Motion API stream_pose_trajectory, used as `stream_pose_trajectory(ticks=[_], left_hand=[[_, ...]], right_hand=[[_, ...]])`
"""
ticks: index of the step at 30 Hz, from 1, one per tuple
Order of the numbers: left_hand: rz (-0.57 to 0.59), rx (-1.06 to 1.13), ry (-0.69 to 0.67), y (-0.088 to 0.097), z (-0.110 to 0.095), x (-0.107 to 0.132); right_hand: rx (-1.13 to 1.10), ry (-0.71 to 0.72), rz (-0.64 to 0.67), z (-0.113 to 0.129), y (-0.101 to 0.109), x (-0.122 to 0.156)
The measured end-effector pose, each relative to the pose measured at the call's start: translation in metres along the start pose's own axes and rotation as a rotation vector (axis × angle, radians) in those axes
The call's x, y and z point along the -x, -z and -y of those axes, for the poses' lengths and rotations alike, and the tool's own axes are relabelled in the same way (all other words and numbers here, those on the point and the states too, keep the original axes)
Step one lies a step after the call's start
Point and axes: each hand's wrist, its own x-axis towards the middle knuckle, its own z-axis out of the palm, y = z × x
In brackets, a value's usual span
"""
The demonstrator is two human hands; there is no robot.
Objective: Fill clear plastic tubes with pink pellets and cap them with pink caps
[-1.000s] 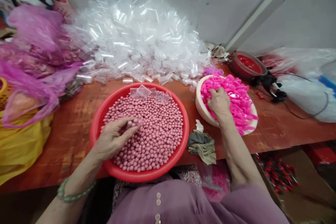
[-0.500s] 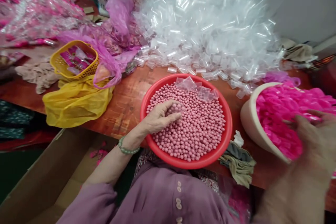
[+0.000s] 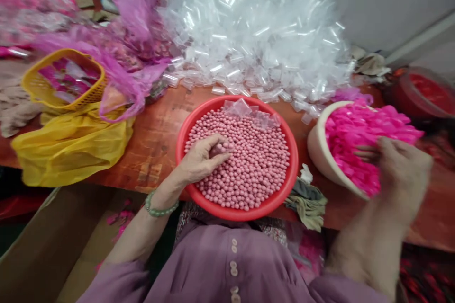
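Observation:
A red basin (image 3: 292,170) full of small round pink beads (image 3: 245,170) stands in front of me. My left hand (image 3: 204,158) is over its left side, thumb and fingers closed around a small clear plastic sleeve (image 3: 224,146) with pink beads showing through. Several flat clear sleeves (image 3: 245,108) lie on the beads at the far rim. To the right, a white bucket (image 3: 322,151) is heaped with bright pink plastic pieces (image 3: 362,125). My right hand (image 3: 394,161) reaches into this heap from the right; its fingertips are blurred and partly hidden among the pieces.
A large pile of clear plastic sleeves (image 3: 256,42) rises behind the basin. On the left are a yellow basket (image 3: 95,87), a yellow bag (image 3: 74,147) and a purple bag (image 3: 135,9). A crumpled cloth (image 3: 309,203) lies at the table edge. An open carton (image 3: 81,241) stands below.
The view has swung to the right, so the table things appear farther left. My right hand remains at the pink pieces, its wrist now more bent. My left hand keeps its hold over the beads.

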Motion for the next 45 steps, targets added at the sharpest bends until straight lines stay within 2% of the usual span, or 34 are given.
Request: stream_pose_trajectory(ticks=[1,5,8,12,16,20,24,26,28,30,34,38,40,42,45], left_hand=[[-0.015,-0.021,0.020,0.001,-0.001,0.000],[-0.155,-0.034,0.095,0.004,-0.005,-0.002],[-0.143,-0.055,0.128,0.006,-0.006,-0.002],[-0.134,-0.026,0.161,0.006,-0.003,-0.004],[-0.166,0.072,0.166,-0.002,-0.006,-0.007],[-0.124,0.248,0.098,-0.017,-0.016,-0.013],[-0.074,0.281,0.068,-0.024,-0.018,-0.017],[-0.074,0.279,0.080,-0.023,-0.015,-0.017],[-0.083,0.278,0.089,-0.021,-0.012,-0.015],[-0.124,0.267,0.076,-0.018,-0.009,-0.014],[-0.235,0.271,0.026,-0.017,-0.007,-0.016],[-0.298,0.271,0.002,-0.016,-0.008,-0.019],[-0.328,0.295,0.011,-0.013,-0.007,-0.019],[-0.346,0.302,0.021,-0.011,-0.005,-0.018],[-0.320,0.277,0.033,-0.010,-0.005,-0.017]], right_hand=[[-0.066,-0.110,0.124,0.002,0.000,0.003],[-0.221,-0.128,0.132,0.002,-0.004,0.008],[-0.328,-0.116,0.197,-0.003,-0.008,0.008],[-0.437,-0.014,0.226,-0.002,-0.005,0.015],[-0.501,0.148,0.291,0.020,-0.008,0.042],[-0.470,0.247,0.573,0.054,-0.032,0.078],[-0.372,0.442,0.907,0.084,-0.060,0.102],[-0.343,0.535,1.021,0.094,-0.072,0.108],[-0.342,0.564,1.078,0.100,-0.082,0.113],[-0.390,0.485,1.076,0.102,-0.091,0.119],[-0.544,0.201,1.005,0.103,-0.109,0.139],[-0.590,0.145,1.010,0.099,-0.120,0.148],[-0.528,0.174,1.022,0.093,-0.119,0.141],[-0.394,0.273,1.004,0.087,-0.114,0.129],[-0.162,0.579,0.822,0.089,-0.105,0.112]])
